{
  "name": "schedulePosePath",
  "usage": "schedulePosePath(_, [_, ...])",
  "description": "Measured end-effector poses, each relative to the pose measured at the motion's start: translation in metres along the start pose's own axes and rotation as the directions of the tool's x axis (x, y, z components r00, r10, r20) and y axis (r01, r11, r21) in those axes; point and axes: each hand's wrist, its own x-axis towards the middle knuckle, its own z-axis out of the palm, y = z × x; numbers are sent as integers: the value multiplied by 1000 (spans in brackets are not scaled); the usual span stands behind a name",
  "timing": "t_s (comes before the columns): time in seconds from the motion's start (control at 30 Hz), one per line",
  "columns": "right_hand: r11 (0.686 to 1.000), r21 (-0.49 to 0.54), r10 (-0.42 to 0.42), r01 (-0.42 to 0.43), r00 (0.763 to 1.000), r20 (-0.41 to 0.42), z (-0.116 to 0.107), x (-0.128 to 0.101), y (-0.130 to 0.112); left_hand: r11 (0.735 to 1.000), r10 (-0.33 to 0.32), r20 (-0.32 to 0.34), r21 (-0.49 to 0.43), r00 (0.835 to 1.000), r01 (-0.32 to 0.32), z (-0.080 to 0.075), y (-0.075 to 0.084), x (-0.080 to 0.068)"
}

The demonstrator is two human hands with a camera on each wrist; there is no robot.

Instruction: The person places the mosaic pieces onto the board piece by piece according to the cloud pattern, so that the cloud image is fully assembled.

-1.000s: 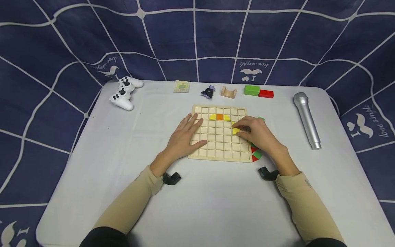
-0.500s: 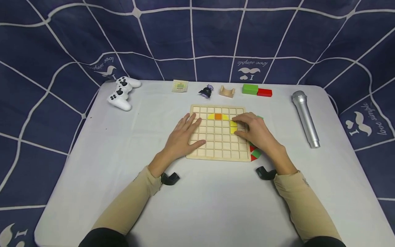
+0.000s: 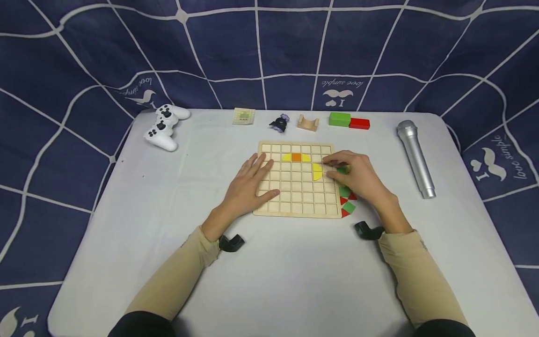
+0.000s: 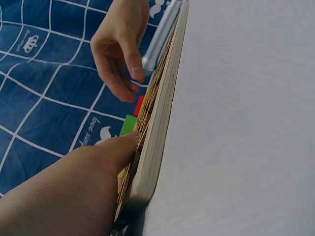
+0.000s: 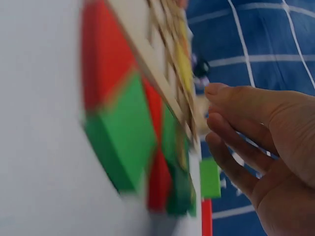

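Resting flat on the left part of the wooden grid board (image 3: 290, 206), the left hand (image 3: 248, 185) lay with fingers straight and spread, pressing the board down near the middle of the frame. The right hand (image 3: 358, 178) hovered at the board's right edge, fingers loosely bent, their tips just beside the yellow half-round piece (image 3: 317, 172) seated in the grid; it gripped nothing that I could make out. Above that piece, in the board's upper rows, sat an orange square (image 3: 296, 157) flanked by two yellow pieces. Loose green and red tiles (image 3: 347, 202) were heaped against the board's lower right corner, under the right wrist.

The yellow piece looked like a small, light, rigid wooden tile, probably smooth and prone to slip. Sitting in its cell, it would likely be best taken by a fingertip pinch at its exposed edges.

Further off, a white game controller (image 3: 162, 127) lay upper left and a silver microphone (image 3: 414, 158) at right.
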Motion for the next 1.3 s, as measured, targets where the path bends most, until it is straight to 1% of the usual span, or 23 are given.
schedulePosePath(0.1, [998,-5,58,-58,996,-75,-12,-2,11,1000,-1,0,-4,1000,1,0,0,0])
schedulePosePath(0.2, [992,-15,120,-123,983,-140,-20,-4,25,1000,-3,4,-6,1000,3,-1,1,-1])
schedulePosePath(0.3, [984,-29,167,-174,972,-168,-27,-5,35,1000,-4,5,-6,1000,4,-1,1,-1])
schedulePosePath(0.4, [982,-40,175,-183,972,-157,-31,-6,42,1000,-4,2,-8,1000,4,-2,1,-1])
schedulePosePath(0.63, [992,-71,102,-107,993,-67,-34,-9,45,1000,-5,-1,-6,1000,5,-2,1,-1])
schedulePosePath(0.73, [992,-74,103,-105,994,-29,-34,-10,45,1000,0,-3,-13,1000,0,-3,2,-1])
schedulePosePath(0.87, [989,-67,130,-130,992,0,-33,-11,45,1000,3,-3,-18,1000,-3,-2,2,-1])
schedulePosePath(1.07, [985,-46,169,-168,985,18,-33,-10,46,1000,-3,-1,-10,1000,3,-3,2,-2])
schedulePosePath(1.2, [982,-36,188,-187,982,7,-34,-10,46,1000,-6,0,-10,1000,6,-3,1,-2])
schedulePosePath(1.3, [981,-32,190,-190,982,-16,-34,-9,45,1000,-4,0,-11,1000,4,-2,1,-1])
